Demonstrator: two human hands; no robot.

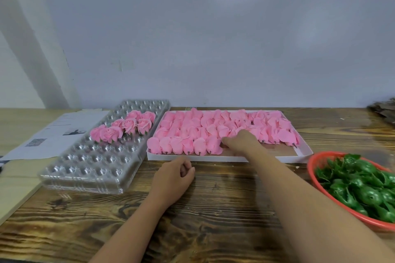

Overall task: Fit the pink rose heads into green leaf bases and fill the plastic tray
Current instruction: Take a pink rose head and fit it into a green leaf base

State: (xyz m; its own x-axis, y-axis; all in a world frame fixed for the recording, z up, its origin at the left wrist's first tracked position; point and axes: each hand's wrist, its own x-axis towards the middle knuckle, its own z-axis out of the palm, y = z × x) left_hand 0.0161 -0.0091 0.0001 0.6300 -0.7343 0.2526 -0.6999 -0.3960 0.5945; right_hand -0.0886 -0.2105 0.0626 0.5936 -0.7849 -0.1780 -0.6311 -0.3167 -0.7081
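A white flat box (224, 158) in the middle holds several rows of loose pink rose heads (192, 132). My right hand (240, 140) reaches into the box, fingers curled down among the rose heads of the front rows; whether it grips one is hidden. My left hand (173, 177) rests on the wooden table in front of the box, fingers loosely curled, holding nothing. A clear plastic tray (89, 168) with many round cups lies at the left; several finished roses (124, 127) stand in its far half. A red basket (316, 162) at the right holds green leaf bases (361, 186).
Printed paper sheets (53, 132) lie at the far left, partly under the plastic tray. A dark pile (383, 109) sits at the far right table edge. A white wall stands right behind the table. Bare wood lies in front of my hands.
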